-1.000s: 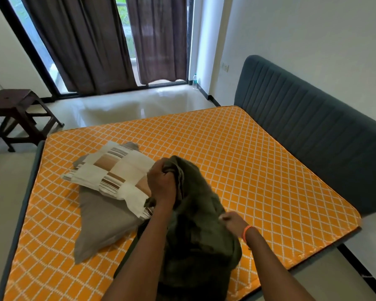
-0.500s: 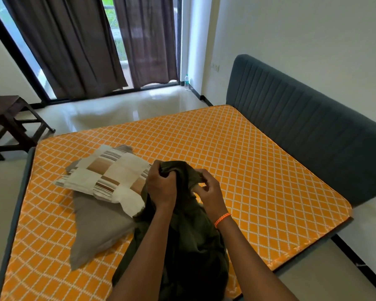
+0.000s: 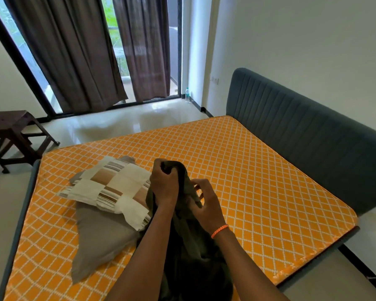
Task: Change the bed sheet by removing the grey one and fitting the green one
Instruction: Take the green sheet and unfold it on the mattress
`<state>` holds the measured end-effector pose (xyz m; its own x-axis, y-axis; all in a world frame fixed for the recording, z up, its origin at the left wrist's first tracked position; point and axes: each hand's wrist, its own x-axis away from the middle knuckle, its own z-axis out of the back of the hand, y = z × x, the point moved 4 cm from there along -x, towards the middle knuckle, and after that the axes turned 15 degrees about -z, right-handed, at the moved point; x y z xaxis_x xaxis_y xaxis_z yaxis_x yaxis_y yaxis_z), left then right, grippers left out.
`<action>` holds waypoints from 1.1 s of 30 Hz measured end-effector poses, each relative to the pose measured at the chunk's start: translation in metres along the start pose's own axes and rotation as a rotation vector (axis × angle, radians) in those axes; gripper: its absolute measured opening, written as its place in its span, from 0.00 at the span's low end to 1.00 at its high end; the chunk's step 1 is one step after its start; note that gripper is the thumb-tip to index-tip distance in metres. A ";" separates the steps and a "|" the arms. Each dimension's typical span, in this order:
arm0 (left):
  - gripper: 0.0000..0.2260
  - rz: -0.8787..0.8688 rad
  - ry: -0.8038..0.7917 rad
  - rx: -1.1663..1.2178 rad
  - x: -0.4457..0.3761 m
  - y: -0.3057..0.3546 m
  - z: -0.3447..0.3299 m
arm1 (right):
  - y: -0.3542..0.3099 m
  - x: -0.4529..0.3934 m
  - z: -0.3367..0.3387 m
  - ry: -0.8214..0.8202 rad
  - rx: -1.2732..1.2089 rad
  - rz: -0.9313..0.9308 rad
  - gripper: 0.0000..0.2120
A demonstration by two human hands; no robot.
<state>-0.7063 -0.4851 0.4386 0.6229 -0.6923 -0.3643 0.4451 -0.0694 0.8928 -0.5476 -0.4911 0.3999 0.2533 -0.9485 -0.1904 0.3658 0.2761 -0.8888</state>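
Note:
The dark green sheet point(image 3: 191, 253) hangs bunched in front of me over the near edge of the bare orange quilted mattress point(image 3: 237, 170). My left hand point(image 3: 164, 184) grips the top of the bundle in a fist. My right hand point(image 3: 206, 203), with an orange band on the wrist, pinches a fold of the green sheet just to the right of and below the left hand. No grey sheet lies on the mattress.
A striped patchwork pillow point(image 3: 111, 190) rests on a grey pillow point(image 3: 100, 237) on the mattress's left part. The dark padded headboard point(image 3: 308, 131) runs along the right. A dark stool point(image 3: 11, 133) stands on the floor at left; curtains and a water bottle point(image 3: 187, 95) are by the window.
My right hand rose from low on the bundle to a fold near the top, beside the left hand. The left hand kept its grip and lifted slightly. The view shifted.

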 end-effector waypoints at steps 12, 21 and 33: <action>0.09 -0.030 -0.021 -0.035 -0.018 0.009 -0.013 | -0.016 -0.008 0.015 0.194 0.049 0.086 0.18; 0.09 -0.043 -0.030 -0.039 -0.022 0.007 -0.021 | -0.003 -0.006 0.016 0.232 0.111 0.049 0.16; 0.09 -0.037 -0.017 -0.016 -0.023 0.004 -0.021 | 0.018 -0.013 0.008 0.355 0.280 0.036 0.03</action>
<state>-0.7054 -0.4540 0.4453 0.5950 -0.7013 -0.3927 0.4779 -0.0841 0.8744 -0.5372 -0.4726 0.3896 -0.0350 -0.9186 -0.3936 0.6032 0.2946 -0.7412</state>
